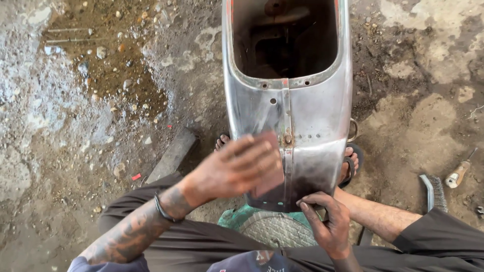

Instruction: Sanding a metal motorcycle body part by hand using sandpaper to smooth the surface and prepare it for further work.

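Note:
A bare-metal scooter body shell (312,116) stands on the ground between my feet, its open cavity facing up. My left hand (232,168) lies flat against the shell's left side, pressing a reddish-brown sheet of sandpaper (269,166) to the metal. My right hand (325,221) grips the shell's lower edge, fingers curled over it. A dark band circles my left wrist. The lower part of the shell looks darker and dull, the upper part shiny.
A wire brush (434,191) and a wooden-handled tool (458,175) lie on the dirt at the right. A grey block (171,155) lies left of the shell. A wet, stony patch (108,60) is at the upper left. A green patterned seat (275,229) is under me.

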